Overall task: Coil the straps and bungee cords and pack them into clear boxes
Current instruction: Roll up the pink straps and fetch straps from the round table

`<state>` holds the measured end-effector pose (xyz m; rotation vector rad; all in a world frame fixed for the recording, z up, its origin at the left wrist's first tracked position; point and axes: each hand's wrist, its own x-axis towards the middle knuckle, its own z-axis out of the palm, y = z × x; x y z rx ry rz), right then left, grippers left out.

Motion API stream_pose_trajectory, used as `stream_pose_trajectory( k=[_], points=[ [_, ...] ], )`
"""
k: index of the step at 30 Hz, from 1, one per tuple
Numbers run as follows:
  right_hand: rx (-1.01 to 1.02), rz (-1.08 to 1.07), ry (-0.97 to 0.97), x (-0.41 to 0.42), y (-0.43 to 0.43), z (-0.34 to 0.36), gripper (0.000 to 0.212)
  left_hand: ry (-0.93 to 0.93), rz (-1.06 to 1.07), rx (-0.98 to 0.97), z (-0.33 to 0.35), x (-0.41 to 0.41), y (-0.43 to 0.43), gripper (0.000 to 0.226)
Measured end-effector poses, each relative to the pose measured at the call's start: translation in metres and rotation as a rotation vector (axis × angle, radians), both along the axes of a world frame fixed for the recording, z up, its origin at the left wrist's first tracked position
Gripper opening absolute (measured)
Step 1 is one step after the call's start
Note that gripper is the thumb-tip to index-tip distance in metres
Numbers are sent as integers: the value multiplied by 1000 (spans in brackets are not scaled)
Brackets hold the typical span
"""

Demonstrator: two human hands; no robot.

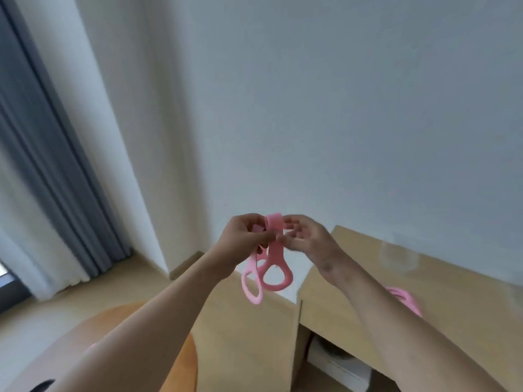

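A pink strap (276, 258) with oval loop ends hangs in the air in front of the white wall. My left hand (244, 239) pinches its folded top from the left. My right hand (308, 237) holds the same fold from the right, fingers curled around it. Two loops dangle below my hands. A second pink strap (407, 301) lies on the wooden cabinet top (452, 278), partly hidden behind my right forearm. A clear box (399, 257) stands on that top, further back, faint and blurred.
A round wooden table (70, 340) lies low at the left under my left arm. Grey and white curtains (42, 165) hang at the left. The cabinet has an open shelf (336, 360) with white items inside.
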<state>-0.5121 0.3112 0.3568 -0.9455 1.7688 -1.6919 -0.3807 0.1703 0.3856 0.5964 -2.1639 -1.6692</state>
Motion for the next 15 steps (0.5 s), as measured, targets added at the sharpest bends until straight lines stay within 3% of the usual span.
stream_pose_trajectory(
  k=[2,5,8,15],
  points=[
    [136,80,-50,-22,32,-20,52,-18,-33,14,-4,-32,18,16],
    [260,44,-88,-43,75,-50,26,-68,-58,26,-16,-78,45,12],
    [262,-90,-222,-68,113,-77,16,-139,-58,61,-43,-113,67,7],
    [144,-283,-644,-121,185,-137,21,-366,-36,55,-102,-170,99,15]
  ],
)
